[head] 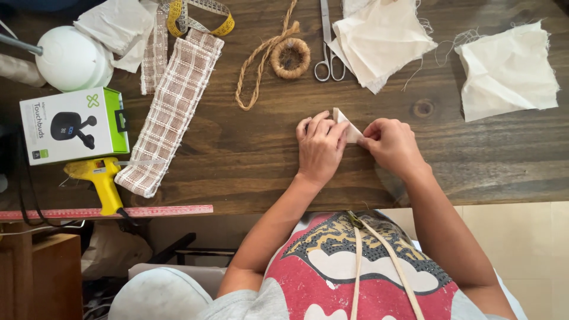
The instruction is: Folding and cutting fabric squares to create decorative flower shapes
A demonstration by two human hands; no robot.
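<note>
Both hands meet over a small folded piece of cream cloth [348, 127] lying on the dark wooden table [249, 154], near its front edge and about midway along it. The left hand [320, 148] lies palm down with its fingers curled, the fingertips pressing the left part of the cloth flat against the wood. The right hand [391, 144] closes thumb and forefinger on the cloth's right corner, pinching it. Only a pale pointed fold shows between the two hands; the rest is hidden beneath the fingers.

Behind the hands, toward the far edge, lie a pair of steel scissors [328, 53] and, just right of them and touching, a stack of cream cloth squares [382, 38] with frayed edges. A single cream square [510, 71] lies well apart at the right. Left of the scissors sits a ring wrapped in jute cord [290, 58], with a loose loop of jute rope [258, 71] trailing from it.

Farther left, a long strip of woven checked ribbon [172, 112] runs diagonally across the table, a yellow tape measure [198, 18] coiled at its far end. Beside the ribbon's near end lies a yellow glue gun [101, 178], touching a white and green box [74, 124]. A white dome-shaped object [71, 59] stands behind the box. A red ruler [154, 211] lies along the table's front edge.
</note>
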